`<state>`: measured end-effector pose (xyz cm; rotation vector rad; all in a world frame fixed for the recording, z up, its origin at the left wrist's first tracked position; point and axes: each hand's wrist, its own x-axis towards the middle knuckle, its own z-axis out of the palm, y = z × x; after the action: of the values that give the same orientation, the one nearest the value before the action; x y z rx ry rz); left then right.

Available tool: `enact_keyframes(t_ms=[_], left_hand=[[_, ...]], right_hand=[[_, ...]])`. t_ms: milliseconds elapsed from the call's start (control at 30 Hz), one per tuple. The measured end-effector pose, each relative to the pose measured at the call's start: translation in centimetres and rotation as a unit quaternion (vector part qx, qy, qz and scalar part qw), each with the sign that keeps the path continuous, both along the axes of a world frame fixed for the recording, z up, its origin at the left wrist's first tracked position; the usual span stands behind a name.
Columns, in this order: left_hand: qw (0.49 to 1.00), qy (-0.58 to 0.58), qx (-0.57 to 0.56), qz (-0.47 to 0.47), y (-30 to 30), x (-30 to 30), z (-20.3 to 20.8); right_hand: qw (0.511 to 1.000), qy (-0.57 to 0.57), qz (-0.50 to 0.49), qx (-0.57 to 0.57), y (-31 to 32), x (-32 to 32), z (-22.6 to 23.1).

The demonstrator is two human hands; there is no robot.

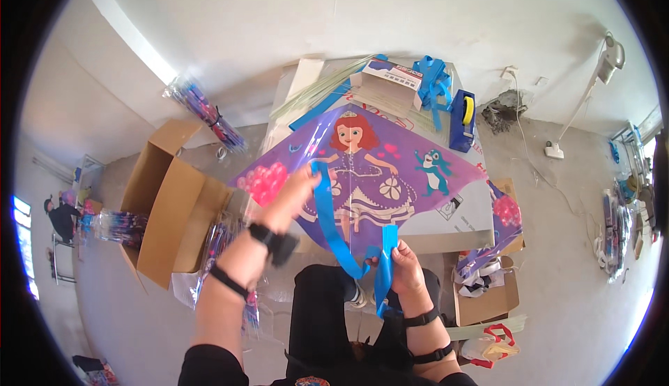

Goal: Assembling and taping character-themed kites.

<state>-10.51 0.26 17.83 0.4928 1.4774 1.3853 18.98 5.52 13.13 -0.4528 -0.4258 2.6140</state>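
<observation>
A purple diamond-shaped kite (pixel 435 145), printed with a red-haired princess and a teal animal, lies spread on the table in front of me. Over its lower left part, my left hand (pixel 301 185) pinches one end of a blue ribbon (pixel 326 208); the hand is slightly blurred. From there the ribbon hangs in a loose curve down past the table's near edge. My right hand (pixel 407 269) grips another stretch of it at the near edge, above my lap, where it is folded and its tail dangles.
At the table's (pixel 481 227) far side stand an open white box (pixel 391 79), thin pale sticks (pixel 317 92), a bundle of blue ribbons (pixel 433 82) and a blue tape dispenser (pixel 460 122). A large cardboard box (pixel 164 212) is at left, a smaller carton (pixel 488 302) at right.
</observation>
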Motion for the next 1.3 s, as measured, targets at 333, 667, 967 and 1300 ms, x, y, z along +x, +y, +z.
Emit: enact_keyframes(t_ms=[333, 667, 967, 1300], left_hand=[[0.823, 0.416, 0.181, 0.341, 18.6, -23.8, 7.6], [0.754, 0.471, 0.178, 0.422, 21.3, -25.8, 13.2], [0.818, 0.301, 0.372, 0.32, 23.9, -29.3, 13.0], [0.788, 0.567, 0.106, 0.215, 23.7, -31.6, 5.4]], right_hand=[[0.995, -0.079, 0.034, -0.051, -0.3, -2.4, -4.7], [0.989, -0.103, 0.054, -0.092, 0.0, -3.1, -3.3], [0.988, -0.108, 0.06, -0.096, -0.3, -2.8, -3.5], [0.985, -0.111, 0.078, -0.104, -0.5, -4.0, -3.5]])
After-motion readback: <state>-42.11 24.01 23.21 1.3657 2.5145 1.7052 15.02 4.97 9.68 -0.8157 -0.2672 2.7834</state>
